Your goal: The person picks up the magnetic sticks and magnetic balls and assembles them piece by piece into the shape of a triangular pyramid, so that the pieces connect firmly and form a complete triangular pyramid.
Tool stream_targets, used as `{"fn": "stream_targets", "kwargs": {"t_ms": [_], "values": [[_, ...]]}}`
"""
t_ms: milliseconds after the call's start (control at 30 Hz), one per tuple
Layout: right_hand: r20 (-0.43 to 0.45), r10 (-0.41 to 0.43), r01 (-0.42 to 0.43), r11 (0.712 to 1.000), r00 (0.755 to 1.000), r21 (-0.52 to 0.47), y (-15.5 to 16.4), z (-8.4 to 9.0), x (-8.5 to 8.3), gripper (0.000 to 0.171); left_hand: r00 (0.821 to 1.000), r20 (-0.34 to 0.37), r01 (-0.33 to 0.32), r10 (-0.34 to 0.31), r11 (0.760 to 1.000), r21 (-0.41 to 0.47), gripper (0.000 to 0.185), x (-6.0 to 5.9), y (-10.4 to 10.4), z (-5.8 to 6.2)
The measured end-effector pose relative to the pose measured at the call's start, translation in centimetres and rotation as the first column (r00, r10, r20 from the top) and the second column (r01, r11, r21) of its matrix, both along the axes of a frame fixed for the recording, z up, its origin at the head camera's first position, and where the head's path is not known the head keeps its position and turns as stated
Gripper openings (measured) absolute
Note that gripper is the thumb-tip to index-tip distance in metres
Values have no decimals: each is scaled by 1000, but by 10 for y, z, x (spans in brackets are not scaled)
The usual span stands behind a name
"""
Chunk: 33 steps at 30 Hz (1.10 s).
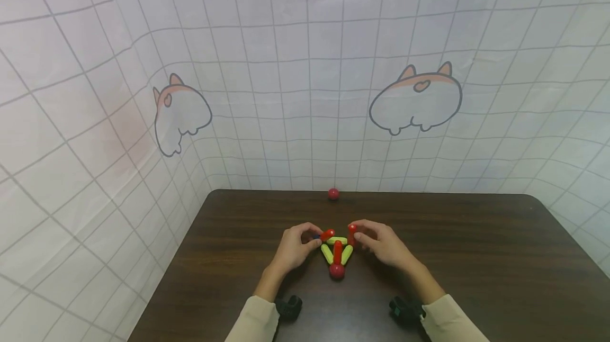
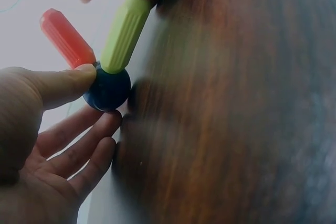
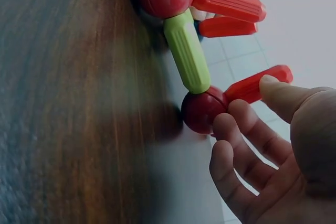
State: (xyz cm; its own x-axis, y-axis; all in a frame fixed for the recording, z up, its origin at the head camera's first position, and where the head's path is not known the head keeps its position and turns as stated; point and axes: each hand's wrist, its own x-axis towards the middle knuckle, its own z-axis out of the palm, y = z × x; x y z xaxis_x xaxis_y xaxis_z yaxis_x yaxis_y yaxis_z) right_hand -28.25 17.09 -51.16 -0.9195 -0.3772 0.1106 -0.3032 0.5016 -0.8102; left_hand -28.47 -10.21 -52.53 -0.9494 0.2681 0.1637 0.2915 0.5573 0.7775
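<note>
The toy frame of rods and balls point(image 1: 337, 252) sits mid-table point(image 1: 476, 257). The left hand point(image 1: 295, 246) pinches its blue ball point(image 2: 107, 88); the right hand point(image 1: 381, 244) pinches a red rod point(image 3: 257, 84). Uneven pulling could likely separate the joints, collapsing it.

Three green rods point(image 1: 337, 240), three red rods point(image 1: 337, 251), three red balls point(image 1: 337, 271) (one loose), one blue ball point(image 2: 107, 89)

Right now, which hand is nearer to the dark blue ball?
The left. The left hand touches the dark blue ball with its thumb, while the right hand is at the opposite corner of the toy, pinching a red rod.
</note>
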Motion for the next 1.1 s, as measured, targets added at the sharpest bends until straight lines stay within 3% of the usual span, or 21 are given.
{"fn": "stream_targets", "kwargs": {"t_ms": [333, 633, 767, 1100], "values": [[-58, 88, -89, 996, 994, -4, -5, -4, 0, 31, 1000, -25, -9, 9, 1000, 1, 14, 0, 2, 1], [-124, 83, -80, 996, 989, 27, -9, -4, 3, 30, 999, -29, -26, 27, 999, 21, 15, 1, 3, 0], [-139, 84, -80, 996, 987, 35, -10, -4, 3, 31, 999, -51, -16, 17, 1000, 19, 16, 2, 4, 0], [-127, 76, -72, 997, 989, 32, -10, -3, 4, 30, 998, -26, 58, -57, 997, 44, 29, 3, 3, 1]]}}
